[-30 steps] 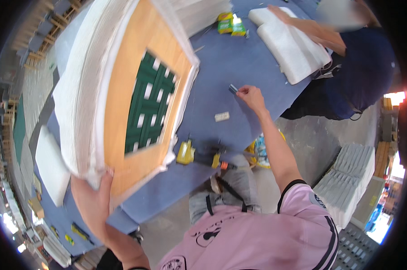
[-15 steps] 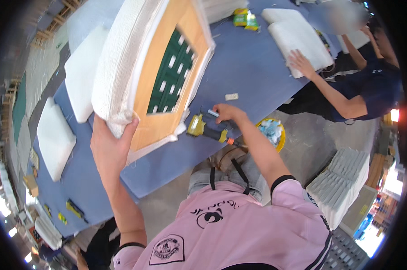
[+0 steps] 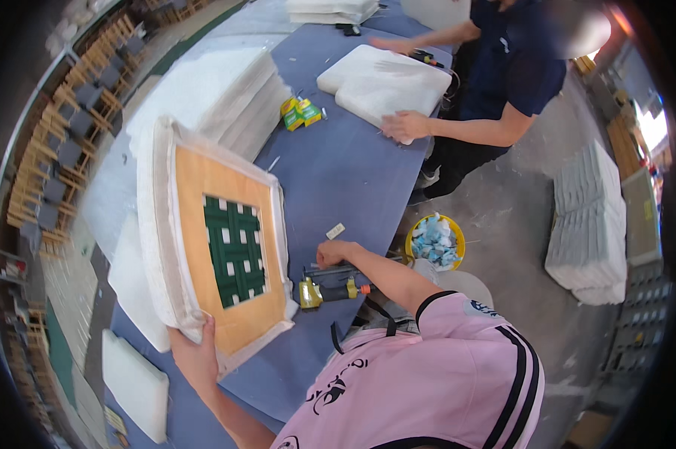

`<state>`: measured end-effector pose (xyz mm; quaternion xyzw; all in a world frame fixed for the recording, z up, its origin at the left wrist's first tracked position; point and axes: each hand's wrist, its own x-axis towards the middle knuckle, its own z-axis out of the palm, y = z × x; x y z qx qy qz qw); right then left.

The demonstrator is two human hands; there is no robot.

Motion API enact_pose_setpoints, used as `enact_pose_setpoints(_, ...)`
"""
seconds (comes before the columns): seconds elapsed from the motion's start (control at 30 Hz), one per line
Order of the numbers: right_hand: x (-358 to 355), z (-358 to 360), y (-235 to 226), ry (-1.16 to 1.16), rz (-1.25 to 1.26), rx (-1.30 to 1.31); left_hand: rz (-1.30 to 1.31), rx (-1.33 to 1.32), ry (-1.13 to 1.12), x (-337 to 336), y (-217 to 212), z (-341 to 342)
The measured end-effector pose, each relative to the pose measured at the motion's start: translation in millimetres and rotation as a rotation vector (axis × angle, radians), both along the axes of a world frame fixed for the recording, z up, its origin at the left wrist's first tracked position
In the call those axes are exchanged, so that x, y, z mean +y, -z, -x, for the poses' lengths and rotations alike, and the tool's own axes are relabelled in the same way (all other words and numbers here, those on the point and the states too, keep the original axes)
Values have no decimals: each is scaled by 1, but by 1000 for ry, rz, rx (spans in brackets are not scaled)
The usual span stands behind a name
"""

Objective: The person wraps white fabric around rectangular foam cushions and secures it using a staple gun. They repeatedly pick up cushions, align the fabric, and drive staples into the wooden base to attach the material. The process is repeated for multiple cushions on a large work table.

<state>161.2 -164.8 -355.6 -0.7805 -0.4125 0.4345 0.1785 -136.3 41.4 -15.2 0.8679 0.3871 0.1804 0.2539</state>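
Observation:
My left hand [image 3: 196, 350] is closed around the lower corner of a padded seat [image 3: 237, 329], holding it tilted up on edge. The seat has a wooden frame, a white fabric-covered pad and green woven webbing [image 3: 234, 247] in its central opening. My right hand [image 3: 335, 253] is closed, low over the table beside a yellow and black staple gun [image 3: 312, 293]. That gun lies on its side with an orange hose fitting toward me. What the right fingers hold, if anything, is hidden.
On the blue table [image 3: 353, 191] are a white pad stack [image 3: 240, 93], green-yellow packets [image 3: 300, 112] and a small pale label [image 3: 335, 231]. Across it, a co-worker's hand [image 3: 407, 126] rests on a white cushion [image 3: 386, 82]. A yellow bucket of scraps [image 3: 463, 243] stands right.
The view has swung toward the right. The seat still stands tilted in my left hand. A small grey strip seen at my right fingers before no longer shows clearly. The co-worker's second hand now reaches over the cushion.

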Motion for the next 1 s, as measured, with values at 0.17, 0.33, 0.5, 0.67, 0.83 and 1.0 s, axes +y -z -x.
enact_pose_setpoints(0.17, -5, 13, -5, -24, -2, 6, -15, 41, 18, 3, -3, -8)
enact_pose_setpoints(0.33, 4, 28, 0, -24, -15, -67, 39, 31, 42, 10, -1, -3)
enact_pose_setpoints(0.5, -3, 39, 3, 105, -52, -81, 58, 16, 43, 11, 0, -3)
enact_pose_setpoints(0.67, -2, 42, -10, 41, 20, -124, 30, 12, 33, 12, 3, 0)
enact_pose_setpoints(0.83, 1, 44, -10, 17, 31, -172, 71, 25, 16, 11, 1, 0)
enact_pose_setpoints(1.0, 2, 46, -5, 3, 25, -223, 54, 21, -22, 11, 4, -2)
